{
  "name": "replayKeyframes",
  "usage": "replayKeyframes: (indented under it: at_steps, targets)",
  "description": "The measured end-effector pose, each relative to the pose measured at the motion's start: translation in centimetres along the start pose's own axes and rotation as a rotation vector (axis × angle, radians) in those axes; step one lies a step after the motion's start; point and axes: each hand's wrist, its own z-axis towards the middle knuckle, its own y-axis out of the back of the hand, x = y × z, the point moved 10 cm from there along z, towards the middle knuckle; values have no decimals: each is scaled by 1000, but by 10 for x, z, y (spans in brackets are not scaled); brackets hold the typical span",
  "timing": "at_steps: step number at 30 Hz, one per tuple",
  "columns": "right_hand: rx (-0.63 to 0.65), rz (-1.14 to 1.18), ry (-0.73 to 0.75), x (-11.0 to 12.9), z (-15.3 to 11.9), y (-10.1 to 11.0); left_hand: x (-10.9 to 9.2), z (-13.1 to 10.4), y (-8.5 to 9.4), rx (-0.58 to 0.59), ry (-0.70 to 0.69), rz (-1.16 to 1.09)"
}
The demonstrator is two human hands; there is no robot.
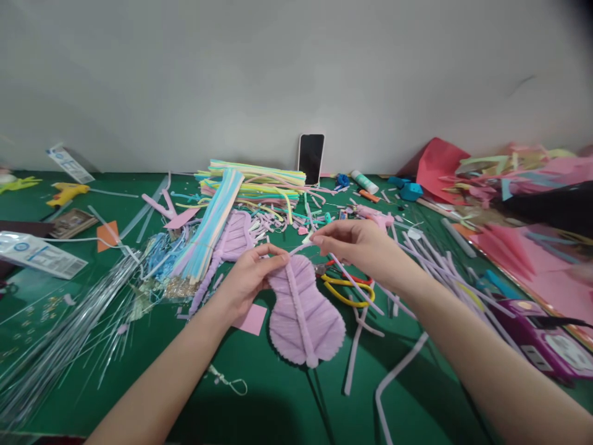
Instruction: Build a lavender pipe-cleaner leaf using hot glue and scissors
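A lilac leaf-shaped piece [319,315] made of fuzzy stems, with a thick central rib, hangs below my left hand [252,272]. The thumb and fingers of that hand pinch its upper end. My right hand [349,244] is closed in a pinch on a thin lilac stem [301,247] that runs from the top of the piece. Another lilac stem [356,284] slants down below the right hand. Scissors with yellow and red handles [347,298] lie just right of the piece. A second lilac shape [235,235] rests behind my left hand.
Bundled pastel stems [213,222] and a standing phone [311,159] are at the back. Silver wires [78,334] spread over the left side. A pink glue gun [375,216], loose lilac stems [401,364] and a purple device [549,340] are on the right of the green table [259,383].
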Motion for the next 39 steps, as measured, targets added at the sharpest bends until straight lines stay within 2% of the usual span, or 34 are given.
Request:
replayKeyframes:
  at_steps: [3,5,8,10,12,15,21,25,35,39]
  targets:
    - [49,-184,26,2,-4,-6,1,2,2,-1,-11,16]
    - [-18,-265,48,3,-13,-6,2,3,4,6,-7,61]
    - [-147,-171,39,-1,-34,-10,10,4,5,55,75,144]
    - [-125,-107,49,-4,-46,-28,17,5,6,92,134,168]
    - [-69,-162,65,-7,-53,-48,20,7,9,110,149,172]
    - [-84,-248,105,-9,-55,-61,23,10,10,141,121,151]
    - [-207,-171,193,-13,-54,-62,24,8,15,59,17,23]
    - [-227,-107,214,-18,-57,-67,19,3,12,17,-32,-17]
    - [-258,-85,216,-16,-55,-68,7,-1,8,-23,-109,180]
    - [-255,-99,212,-14,-53,-71,5,-2,9,-23,-129,170]
